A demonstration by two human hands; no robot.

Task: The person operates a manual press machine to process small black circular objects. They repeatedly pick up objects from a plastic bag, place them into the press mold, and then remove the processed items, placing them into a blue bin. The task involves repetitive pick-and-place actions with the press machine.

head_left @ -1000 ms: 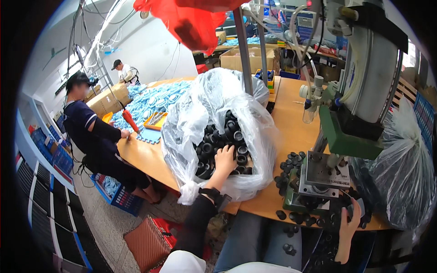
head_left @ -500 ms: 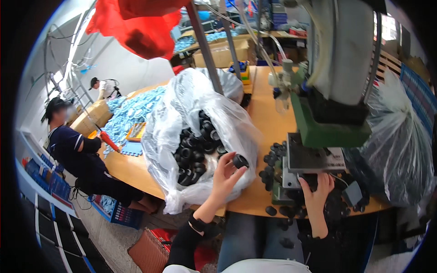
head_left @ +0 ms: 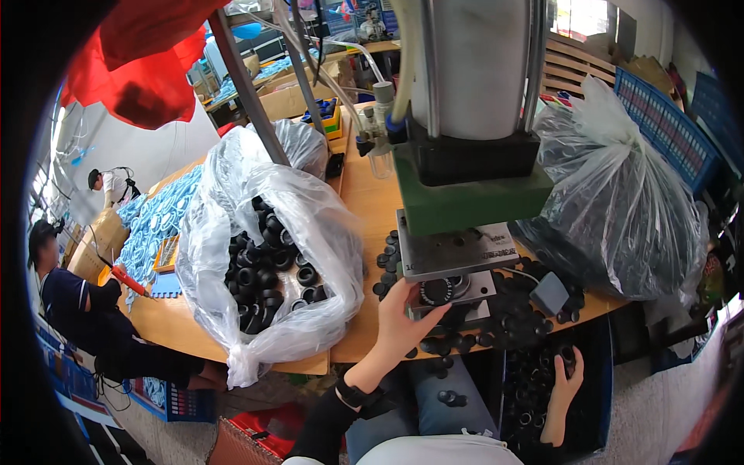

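Left hand (head_left: 404, 322) hides its grip at the press fixture (head_left: 449, 291); right hand (head_left: 564, 381) holds a black ring (head_left: 568, 355).

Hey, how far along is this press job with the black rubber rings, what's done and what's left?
Done: a crate of black rings sits below the table edge, seemingly processed. In hand: the left hand is at the press plate, where one ring sits under the press; the right hand holds a ring over the crate. Left: the clear bag holds many rings, and loose ones surround the press.
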